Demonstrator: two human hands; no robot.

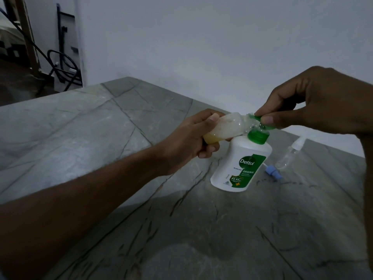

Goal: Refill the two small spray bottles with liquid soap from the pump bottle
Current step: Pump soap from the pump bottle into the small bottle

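Note:
A white Dettol pump bottle (240,164) with a green collar stands on the grey stone counter (101,128). My left hand (193,138) grips a small clear spray bottle (88,129) tilted on its side, with yellowish soap in its lower end and its open mouth at the green pump spout. My right hand (314,102) pinches the green pump head (321,123) between thumb and fingers. A second small clear spray bottle (290,154) with its sprayer on stands to the right. A blue spray cap (272,172) with a white tube lies beside the pump bottle.
A white wall runs behind the counter. At the far left, past the counter's edge, a doorway shows black cables (60,63) and a wooden frame. The counter's near part bears a dim shadow.

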